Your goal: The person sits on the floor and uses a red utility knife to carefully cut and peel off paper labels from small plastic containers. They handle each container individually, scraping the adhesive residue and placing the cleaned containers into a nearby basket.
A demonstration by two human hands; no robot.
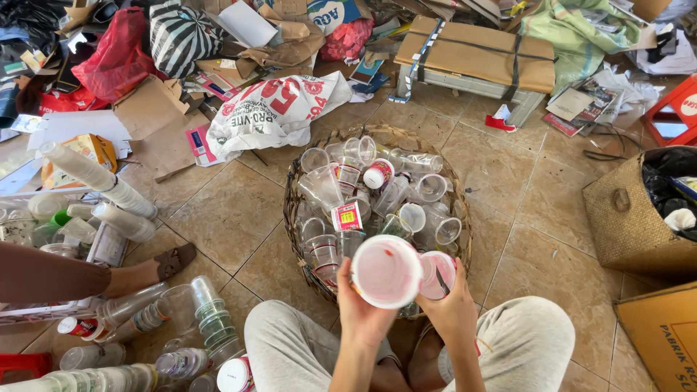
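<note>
My left hand (361, 311) holds a clear plastic cup with a pink-stained inside (386, 271), its mouth turned toward me. My right hand (454, 308) grips a second, smaller pink-stained cup (438, 274) right beside it; the two cups touch. Both hands hover over the near rim of a round woven basket (294, 210) filled with several clear plastic cups (323, 189) and small bottles. I sit on the tiled floor with my knees in grey trousers on either side.
Stacked cups (102, 181) and plastic bottles (181, 361) lie at the left, near another person's leg and sandalled foot (156, 267). A printed white sack (276, 109), cardboard and rubbish fill the back. A woven bag (628, 218) and a cardboard box (664, 337) stand at the right.
</note>
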